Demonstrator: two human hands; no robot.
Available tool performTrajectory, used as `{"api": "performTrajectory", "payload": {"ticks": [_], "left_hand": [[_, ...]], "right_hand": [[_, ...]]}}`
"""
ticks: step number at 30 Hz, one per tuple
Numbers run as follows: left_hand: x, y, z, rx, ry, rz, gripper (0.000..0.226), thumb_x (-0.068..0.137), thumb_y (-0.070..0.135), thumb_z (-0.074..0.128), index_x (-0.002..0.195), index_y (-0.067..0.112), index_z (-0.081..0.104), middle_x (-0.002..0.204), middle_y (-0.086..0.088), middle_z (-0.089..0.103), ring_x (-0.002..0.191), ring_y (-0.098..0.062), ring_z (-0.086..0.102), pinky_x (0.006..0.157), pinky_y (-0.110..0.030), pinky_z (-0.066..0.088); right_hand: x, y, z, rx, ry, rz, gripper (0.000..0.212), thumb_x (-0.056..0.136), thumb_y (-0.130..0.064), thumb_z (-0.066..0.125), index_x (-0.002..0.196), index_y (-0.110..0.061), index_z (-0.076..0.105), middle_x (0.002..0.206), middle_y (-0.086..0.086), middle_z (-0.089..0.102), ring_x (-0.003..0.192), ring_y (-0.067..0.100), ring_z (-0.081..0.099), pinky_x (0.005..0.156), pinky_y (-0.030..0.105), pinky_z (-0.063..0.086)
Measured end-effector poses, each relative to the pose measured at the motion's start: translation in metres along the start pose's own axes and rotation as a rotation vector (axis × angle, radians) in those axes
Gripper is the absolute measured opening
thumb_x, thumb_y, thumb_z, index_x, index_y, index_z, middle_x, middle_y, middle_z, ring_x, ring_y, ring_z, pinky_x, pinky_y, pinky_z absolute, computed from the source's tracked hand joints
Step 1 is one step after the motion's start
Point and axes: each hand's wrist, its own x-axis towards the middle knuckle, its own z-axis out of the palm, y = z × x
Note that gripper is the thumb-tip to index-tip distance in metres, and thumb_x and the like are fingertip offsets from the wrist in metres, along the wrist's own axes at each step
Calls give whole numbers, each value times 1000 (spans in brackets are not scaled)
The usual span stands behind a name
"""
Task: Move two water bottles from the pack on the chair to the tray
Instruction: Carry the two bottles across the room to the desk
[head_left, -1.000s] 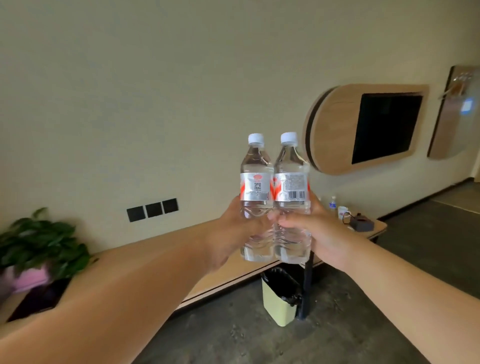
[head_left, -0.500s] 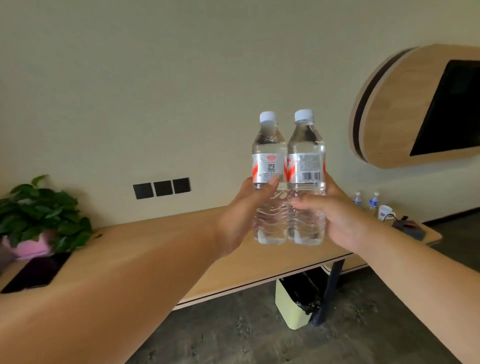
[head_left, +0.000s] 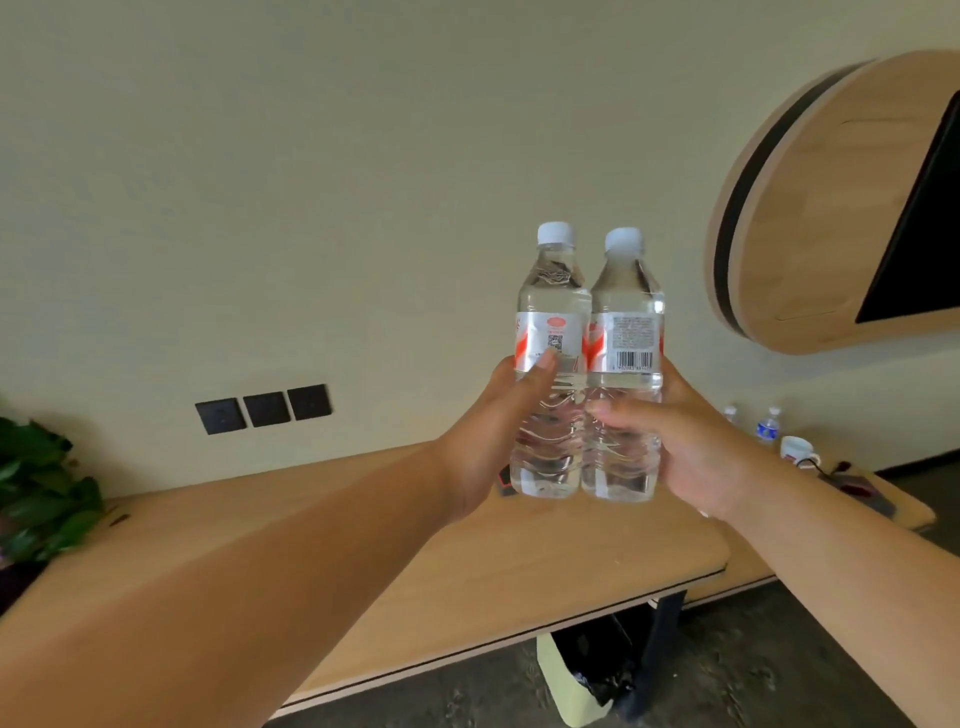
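Observation:
Two clear water bottles with white caps and red-and-silver labels are held upright, side by side and touching, in front of me above a long wooden desk (head_left: 467, 561). My left hand (head_left: 493, 436) grips the lower half of the left bottle (head_left: 551, 322). My right hand (head_left: 696, 441) grips the lower half of the right bottle (head_left: 627, 322). A dark tray (head_left: 857, 486) lies on the far right end of the desk, partly hidden by my right forearm. No chair or bottle pack is in view.
On the desk's far right stand two small bottles (head_left: 768, 423) and a white mug (head_left: 797, 451). A potted plant (head_left: 36, 488) sits at the left end. Under the desk is a pale bin (head_left: 576, 686) with a black liner. A wall-mounted screen (head_left: 914, 218) hangs at the upper right.
The desk and wall screen have grown larger and closer in view. Both bottles stay held together in front of me, now over the desk.

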Motion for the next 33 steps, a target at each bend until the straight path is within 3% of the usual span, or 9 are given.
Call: {"api": "performTrajectory", "payload": {"ticks": [4, 8, 11, 15, 19, 23, 27, 30, 33], "left_hand": [[46, -5, 39, -52, 68, -14, 65, 88, 71, 53, 142, 35, 50, 130, -7, 72, 123, -37, 67, 104, -57, 54], [95, -13, 73, -63, 84, -12, 56, 95, 59, 59, 145, 35, 50, 135, -4, 70, 127, -32, 66, 106, -61, 51], [126, -21, 90, -17, 64, 22, 50, 102, 46, 61, 148, 31, 50, 138, -4, 69, 128, -28, 66, 110, -60, 47], [159, -39, 88, 91, 90, -18, 53, 95, 19, 74, 144, 21, 54, 133, 0, 72, 127, -22, 66, 114, -52, 46], [199, -72, 67, 180, 71, -107, 59, 83, -1, 83, 135, 16, 62, 124, -1, 76, 120, -20, 71, 112, -50, 49], [241, -114, 52, 232, 22, -151, 61, 81, 4, 87, 134, 25, 62, 124, 2, 76, 121, -17, 70, 110, -49, 51], [278, -161, 45, 276, 63, -171, 62, 76, 17, 92, 130, 29, 64, 120, 8, 77, 116, -13, 72, 106, -47, 55], [299, -204, 46, 302, 91, -199, 59, 77, 18, 92, 128, 30, 65, 118, 10, 77, 113, -9, 72, 105, -45, 56], [313, -244, 51, 322, 149, -255, 56, 74, 19, 93, 123, 30, 68, 112, 13, 78, 109, -7, 73, 105, -41, 56]], "right_hand": [[36, -4, -67, 17, -99, 33, 74, 75, -8, 78, 144, -23, 55, 135, 23, 66, 126, 46, 64, 109, 67, 44], [70, -19, -128, -42, -165, 91, 67, 73, -1, 64, 138, -13, 59, 131, 30, 66, 121, 52, 63, 107, 67, 43], [96, -26, -163, -158, -254, 82, 64, 75, 8, 73, 135, -13, 62, 124, 23, 73, 116, 42, 70, 101, 58, 52], [129, -10, -194, -289, -295, 74, 58, 83, 23, 66, 125, -16, 64, 116, 14, 78, 111, 29, 76, 92, 40, 58], [163, 25, -210, -459, -252, 79, 55, 80, 16, 77, 120, -21, 67, 107, 0, 82, 100, 14, 79, 81, 29, 62], [196, 64, -221, -515, -216, 114, 50, 79, 10, 83, 113, -24, 69, 102, -7, 82, 93, 5, 79, 73, 14, 60], [233, 108, -238, -604, -184, 158, 64, 76, -1, 88, 127, -29, 62, 111, -9, 80, 102, 4, 76, 90, 29, 60], [251, 142, -249, -697, -196, 182, 73, 75, -14, 91, 133, -41, 57, 116, -19, 76, 105, -4, 72, 92, 26, 58], [265, 183, -262, -650, -193, 266, 71, 76, -9, 89, 128, -46, 57, 115, -21, 75, 106, -4, 72, 92, 26, 57]]}}
